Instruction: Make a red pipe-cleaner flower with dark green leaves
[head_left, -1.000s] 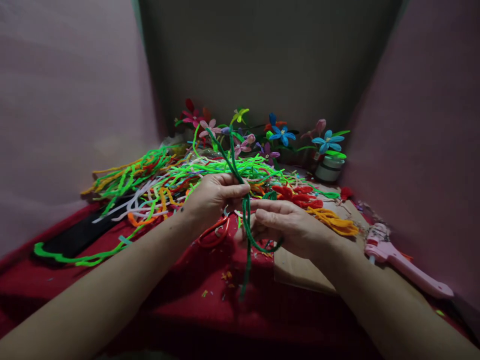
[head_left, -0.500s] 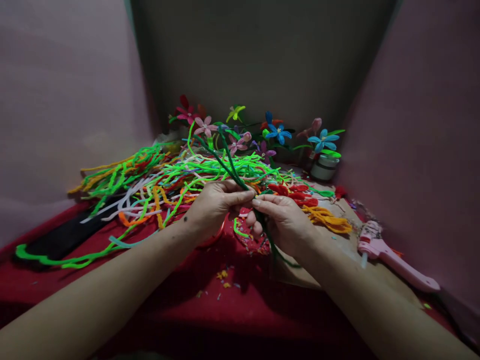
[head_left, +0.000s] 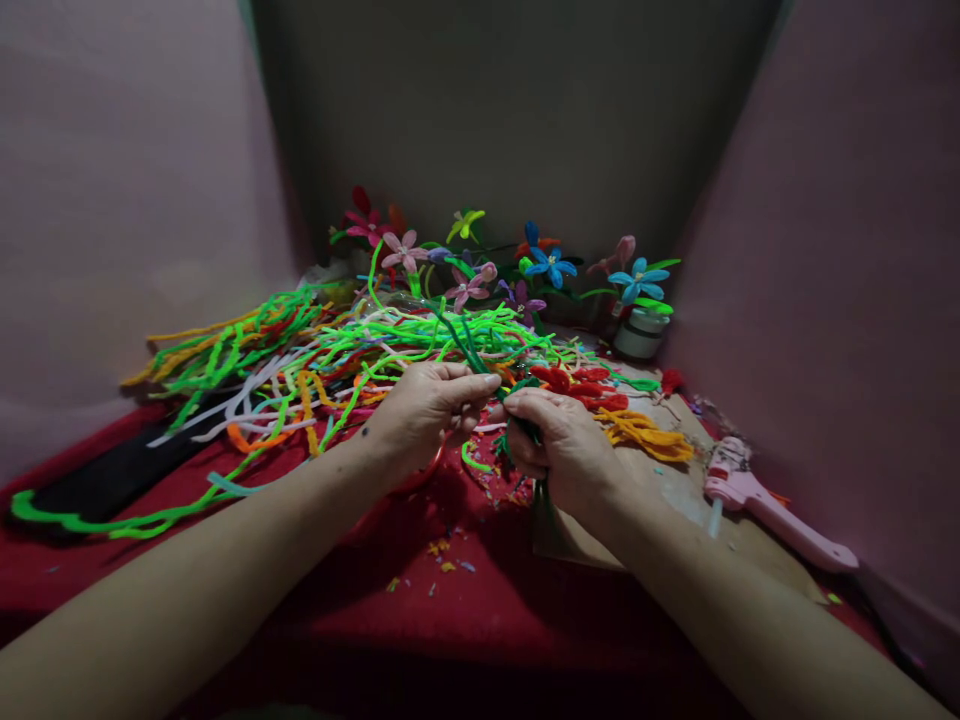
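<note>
Dark green pipe cleaners (head_left: 466, 345) run between both hands above the middle of the table. My left hand (head_left: 437, 400) pinches them between thumb and fingertips, with two ends sticking up and away. Close beside it, my right hand (head_left: 559, 435) is closed round the same stems, its fingers curled; green ends show below the palm. How the stems cross between the fingers is hidden. Just beyond my right hand lie red pipe cleaner petals (head_left: 577, 385) and a bundle of orange loops (head_left: 649, 437).
A heap of mostly bright green pipe cleaners (head_left: 427, 330) covers the table's middle and left. Finished flowers such as a blue one (head_left: 641, 281) stand behind it, near a jar (head_left: 642, 333). A pink glue gun (head_left: 780, 515) lies right on cardboard. Scraps dot the red cloth (head_left: 420, 620).
My right hand has curled further round the green stems. Their upper ends have dropped lower and lean less upright. The whole view has shifted slightly.
</note>
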